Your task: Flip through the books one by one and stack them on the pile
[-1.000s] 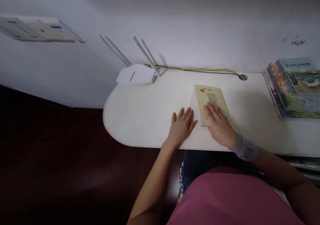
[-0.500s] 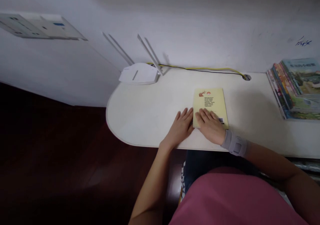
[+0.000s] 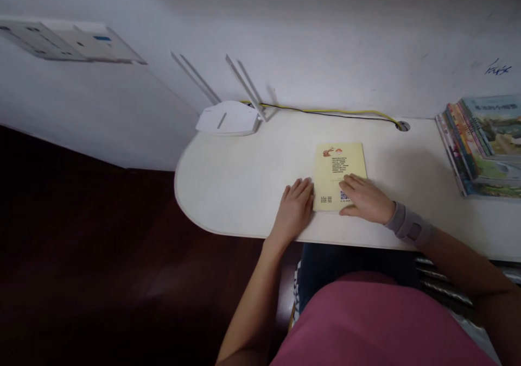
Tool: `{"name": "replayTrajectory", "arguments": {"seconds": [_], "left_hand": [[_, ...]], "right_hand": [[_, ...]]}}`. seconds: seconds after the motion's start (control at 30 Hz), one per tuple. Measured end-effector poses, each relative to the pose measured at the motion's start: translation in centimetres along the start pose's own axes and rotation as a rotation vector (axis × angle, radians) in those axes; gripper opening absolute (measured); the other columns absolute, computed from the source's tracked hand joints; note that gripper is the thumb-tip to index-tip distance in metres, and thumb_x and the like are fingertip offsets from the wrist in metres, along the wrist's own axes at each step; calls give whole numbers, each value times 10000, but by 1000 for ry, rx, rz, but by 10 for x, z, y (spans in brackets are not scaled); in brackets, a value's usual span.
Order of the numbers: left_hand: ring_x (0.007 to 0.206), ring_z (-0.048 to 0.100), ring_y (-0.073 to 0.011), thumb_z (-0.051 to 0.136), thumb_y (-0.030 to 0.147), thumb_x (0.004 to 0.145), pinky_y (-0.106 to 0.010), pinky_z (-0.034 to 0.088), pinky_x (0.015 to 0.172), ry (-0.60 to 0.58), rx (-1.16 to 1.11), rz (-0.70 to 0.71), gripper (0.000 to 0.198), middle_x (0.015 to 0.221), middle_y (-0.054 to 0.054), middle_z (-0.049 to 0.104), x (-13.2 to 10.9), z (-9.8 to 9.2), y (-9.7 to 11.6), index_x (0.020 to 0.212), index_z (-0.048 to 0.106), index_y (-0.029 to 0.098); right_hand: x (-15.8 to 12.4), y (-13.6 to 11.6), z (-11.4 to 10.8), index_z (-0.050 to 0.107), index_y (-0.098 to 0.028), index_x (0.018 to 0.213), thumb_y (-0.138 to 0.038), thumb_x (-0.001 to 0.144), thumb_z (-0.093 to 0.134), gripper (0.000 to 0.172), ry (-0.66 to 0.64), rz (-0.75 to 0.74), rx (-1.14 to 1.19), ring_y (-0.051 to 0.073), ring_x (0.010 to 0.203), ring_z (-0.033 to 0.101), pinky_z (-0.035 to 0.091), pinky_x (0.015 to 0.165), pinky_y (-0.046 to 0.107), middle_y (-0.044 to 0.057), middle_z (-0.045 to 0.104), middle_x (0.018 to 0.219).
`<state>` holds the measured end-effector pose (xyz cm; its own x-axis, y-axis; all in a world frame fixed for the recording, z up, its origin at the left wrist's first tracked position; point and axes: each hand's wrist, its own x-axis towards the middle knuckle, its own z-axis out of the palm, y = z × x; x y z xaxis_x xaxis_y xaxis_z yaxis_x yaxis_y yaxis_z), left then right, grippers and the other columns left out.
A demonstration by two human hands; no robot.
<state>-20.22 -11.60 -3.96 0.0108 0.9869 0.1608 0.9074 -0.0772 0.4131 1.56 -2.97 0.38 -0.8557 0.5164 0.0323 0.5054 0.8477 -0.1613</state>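
Note:
A thin yellow booklet (image 3: 331,178) with printed text, a small picture and a square code lies flat on the white desk. My left hand (image 3: 293,206) rests on the desk at the booklet's left edge, palm down, fingers extended. Over the booklet's lower right part lies my right hand (image 3: 365,199), with a grey band on the wrist. Its fingers are stretched out and cover part of the square code and the right edge; the thumb is near the bottom edge. Neither hand grips the booklet.
A white router (image 3: 228,119) with raised antennas stands at the desk's back left. Yellow and black cables (image 3: 337,113) run along the wall to a round hole (image 3: 402,126). Stacked books (image 3: 494,138) lie at the right. The desk (image 3: 228,192) has a rounded left end.
My right hand has slid right across the booklet, from its lower middle to its right edge, uncovering the lower left print and part of the code. My left hand has barely moved.

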Motion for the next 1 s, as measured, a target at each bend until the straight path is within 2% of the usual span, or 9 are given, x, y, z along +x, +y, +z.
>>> {"name": "replayTrajectory", "arguments": {"seconds": [0.13, 0.33, 0.53, 0.7, 0.77, 0.83, 0.93, 1.0], "left_hand": [[1385, 368, -283, 320, 315, 981, -566, 274, 1121, -12, -24, -62, 428, 1436, -140, 486, -1, 0, 8, 1307, 540, 144], [1373, 389, -264, 314, 351, 978, -536, 258, 1135, -10, -85, -91, 429, 1421, -121, 509, 0, -1, 5, 1261, 571, 158], [1386, 369, -263, 300, 383, 982, -537, 239, 1142, 1, -109, -105, 463, 1438, -115, 491, -1, 1, 6, 1324, 515, 159], [1391, 359, -261, 226, 441, 990, -500, 224, 1161, 9, -164, -91, 555, 1434, -138, 491, -3, -2, 5, 1362, 479, 117], [1376, 389, -252, 226, 478, 985, -490, 239, 1160, 55, -228, -91, 569, 1424, -133, 504, -5, -3, 4, 1359, 488, 139], [1334, 451, -241, 223, 504, 983, -470, 297, 1141, 150, -331, -149, 580, 1396, -127, 535, -7, -5, 4, 1342, 513, 153], [1259, 533, -242, 194, 529, 982, -450, 383, 1095, 327, -474, -291, 619, 1311, -120, 610, -10, -5, 9, 1274, 584, 148], [1253, 538, -247, 172, 527, 986, -452, 396, 1089, 361, -538, -315, 636, 1303, -115, 617, -9, -3, 20, 1277, 584, 141]], "right_hand": [[0, -4, 0, 599, -92, 1101, -365, 785, 711, 432, -4, 5, -29, 318, 1199, 524, 420, 1028, 466, 194, 606, 1196], [5, -11, 4, 636, -127, 1035, -329, 812, 680, 305, 25, 21, -8, 297, 1198, 523, 421, 1026, 466, 166, 621, 1174], [7, -10, -5, 643, -113, 983, -288, 827, 668, 236, -25, 23, 86, 270, 1145, 554, 426, 1018, 417, 137, 645, 1090], [6, -12, -9, 637, -97, 900, -223, 818, 658, 152, -3, 13, 157, 261, 1114, 552, 413, 1004, 382, 145, 640, 1020], [5, -14, -8, 625, -105, 861, -192, 834, 613, 91, 12, 0, 181, 244, 1061, 572, 425, 963, 356, 137, 642, 980], [3, -15, -6, 607, -133, 840, -152, 866, 521, 92, 43, 16, 211, 206, 948, 602, 451, 870, 322, 109, 647, 940], [-3, -13, -3, 575, -176, 808, -116, 858, 439, 157, 138, 133, 298, 155, 730, 592, 444, 696, 272, 48, 646, 822], [-7, -11, -2, 546, -191, 757, -123, 826, 459, 130, 217, 213, 406, 137, 643, 560, 420, 624, 250, 17, 629, 741]]}}
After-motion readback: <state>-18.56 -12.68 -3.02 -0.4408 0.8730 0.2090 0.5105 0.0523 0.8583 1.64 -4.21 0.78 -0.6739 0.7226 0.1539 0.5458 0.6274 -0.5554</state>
